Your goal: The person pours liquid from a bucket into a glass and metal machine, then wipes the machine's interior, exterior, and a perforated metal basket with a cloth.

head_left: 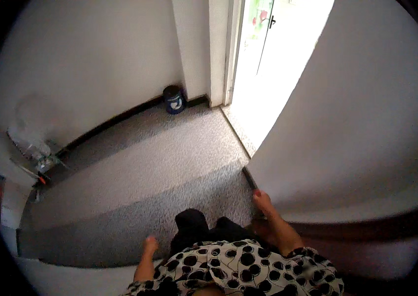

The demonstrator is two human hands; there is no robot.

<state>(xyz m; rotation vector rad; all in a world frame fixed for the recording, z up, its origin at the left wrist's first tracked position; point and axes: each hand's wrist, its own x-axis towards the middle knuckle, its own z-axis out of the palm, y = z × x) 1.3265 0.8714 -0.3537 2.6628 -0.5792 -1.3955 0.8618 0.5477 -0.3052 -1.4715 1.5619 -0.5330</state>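
Right hand (pixel 268 209): extended forward, fingers pressed flat against the base of the white wall (pixel 366 123) at its corner, grasping nothing. Left hand (pixel 149 245): hangs free over the grey carpet (pixel 159 163), apparently loosely curled and empty; motion blur limits certainty. No object is in hand and nothing appears moved. A dark can (pixel 174 99) stands untouched by the far wall, well apart, beside the open doorway (pixel 268 59).

left hand (pixel 150 244) blurred, fingers unclear, right hand (pixel 268 217) partly hidden behind wall corner (pixel 288 163), clutter (pixel 36 158) at left indistinct
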